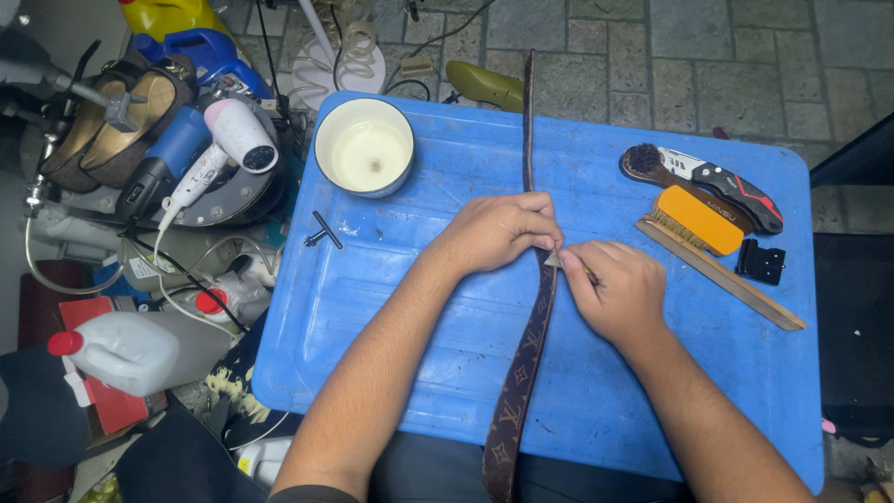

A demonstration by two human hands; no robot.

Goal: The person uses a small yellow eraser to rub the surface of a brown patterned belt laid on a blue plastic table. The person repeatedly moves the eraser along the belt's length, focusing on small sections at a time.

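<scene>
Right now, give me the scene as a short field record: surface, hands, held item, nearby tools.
surface: blue plastic lid used as a worktop
work item: long brown patterned belt lying across the lid, far end to near edge
left hand: pressing down on the belt
right hand: pinching a small pointed tool against the belt edge
left of hands: white tub of pale paste, small dark metal key
right of hands: brushes, utility knife, wooden stick
</scene>
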